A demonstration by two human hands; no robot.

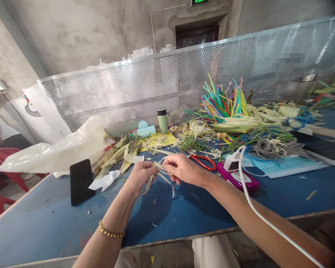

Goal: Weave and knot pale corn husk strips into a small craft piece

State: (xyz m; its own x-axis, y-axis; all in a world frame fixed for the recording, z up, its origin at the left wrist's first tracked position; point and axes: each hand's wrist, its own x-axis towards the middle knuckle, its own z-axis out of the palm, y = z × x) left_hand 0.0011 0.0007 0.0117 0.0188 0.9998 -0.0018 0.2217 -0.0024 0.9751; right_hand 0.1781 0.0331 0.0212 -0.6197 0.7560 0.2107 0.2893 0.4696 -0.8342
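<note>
Pale strips (149, 185), pinched between closed fingertips of left hand (141, 176) and right hand (182, 169), over middle of blue table (44, 219); phone (82, 182) to left, red loop (213, 165) and purple case (251, 183) to right, green bottle (163, 123) at far side.

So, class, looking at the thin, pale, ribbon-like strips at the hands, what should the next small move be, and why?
Perhaps the right hand should gently gather the loose ends of the thin, pale strips: the left hand pinches them, the right hand's fingers curl close by, and ends dangle over the blue table.
</note>
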